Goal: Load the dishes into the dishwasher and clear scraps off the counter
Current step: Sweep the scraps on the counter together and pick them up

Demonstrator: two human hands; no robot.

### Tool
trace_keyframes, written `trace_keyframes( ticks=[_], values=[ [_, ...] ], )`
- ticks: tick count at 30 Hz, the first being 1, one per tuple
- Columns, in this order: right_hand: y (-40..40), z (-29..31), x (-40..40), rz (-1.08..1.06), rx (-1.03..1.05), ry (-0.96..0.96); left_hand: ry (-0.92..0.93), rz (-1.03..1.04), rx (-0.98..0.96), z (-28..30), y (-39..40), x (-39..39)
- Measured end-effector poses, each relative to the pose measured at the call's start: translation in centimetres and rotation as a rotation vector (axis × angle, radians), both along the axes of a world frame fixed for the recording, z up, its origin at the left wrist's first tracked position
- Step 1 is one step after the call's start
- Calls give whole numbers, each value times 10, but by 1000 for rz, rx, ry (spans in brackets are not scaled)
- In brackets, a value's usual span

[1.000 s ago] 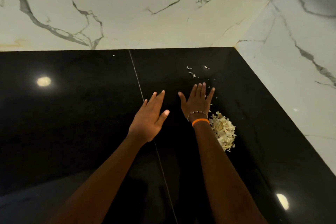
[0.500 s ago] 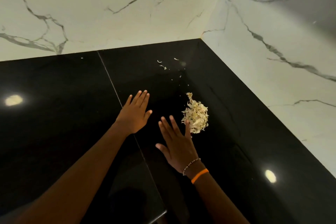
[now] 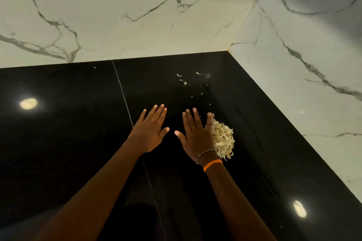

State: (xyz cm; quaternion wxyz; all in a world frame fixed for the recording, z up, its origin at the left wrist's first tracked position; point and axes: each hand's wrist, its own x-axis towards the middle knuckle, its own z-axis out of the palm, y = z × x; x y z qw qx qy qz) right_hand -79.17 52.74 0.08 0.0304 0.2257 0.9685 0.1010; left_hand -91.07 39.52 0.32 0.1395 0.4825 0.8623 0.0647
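Both hands are hovering flat over the black worktop (image 3: 58, 143), fingers straight and spread, holding nothing. The right hand (image 3: 196, 135) is sitting with its little-finger edge right up against the pile of pale scraps (image 3: 223, 137), probably touching it. The left hand (image 3: 150, 129) is lying just beside the right. A few loose bits (image 3: 184, 81) are lying farther back toward the marble wall (image 3: 137, 25).

The counter (image 3: 58, 143) is glossy black. Above the counter, the wall (image 3: 137, 15) is white marble with grey veins. The scraps (image 3: 223, 137) are pale cream. One wristband (image 3: 212, 164) is orange, the bracelet (image 3: 203, 153) black-and-white beaded.
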Motion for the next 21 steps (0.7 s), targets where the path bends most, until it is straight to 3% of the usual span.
trace_keyframes(
  ticks=[3, 8, 16, 21],
  values=[
    [19, -3, -8, -5, 15, 17, 2, 12, -11, 0, 10, -6],
    [44, 6, -41, -216, 64, -18, 9, 13, -18, 2, 27, -15],
    [80, 9, -153, 28, 32, -50, 57, 86, 130, -2, 33, -13],
    [87, 4, -156, -99, 2, -68, 75, 75, 117, -4, 33, -14]
  ],
)
